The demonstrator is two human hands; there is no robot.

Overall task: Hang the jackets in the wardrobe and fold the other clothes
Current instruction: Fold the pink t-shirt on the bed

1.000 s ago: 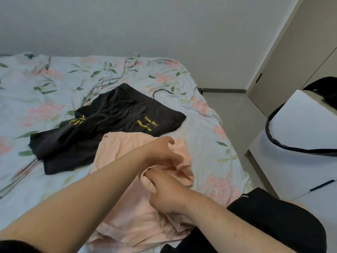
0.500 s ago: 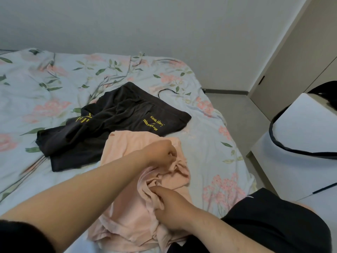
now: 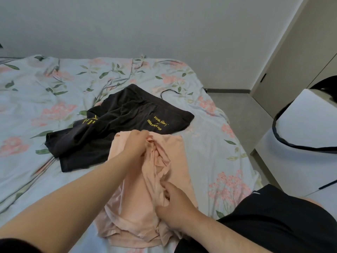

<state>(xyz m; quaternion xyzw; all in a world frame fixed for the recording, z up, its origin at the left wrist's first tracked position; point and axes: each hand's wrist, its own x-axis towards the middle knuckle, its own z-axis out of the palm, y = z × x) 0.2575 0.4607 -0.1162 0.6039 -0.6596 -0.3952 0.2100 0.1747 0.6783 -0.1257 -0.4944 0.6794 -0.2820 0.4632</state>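
Two hands are on the peach garment (image 3: 176,152), which lies on the flowered bed (image 3: 54,92) straight ahead of me, its near hem toward the bed's edge. The left hand (image 3: 135,143) reaches to the far end and clutches a bunch of cloth there, fingers curled into the folds. The right hand (image 3: 176,207) sits nearer, low on the same gathered fabric, with its fingers curled and pinching it. Between the two hands the cloth rises in a crumpled ridge; the rest lies flat beneath. Just beyond the left hand, touching the peach garment's far edge, a black garment (image 3: 116,123) with yellow lettering lies loosely spread. Past that, a thin black hook (image 3: 169,91) rests on the sheet. At right stands a white bench (image 3: 310,128) with a dark strap (image 3: 295,146) across it.
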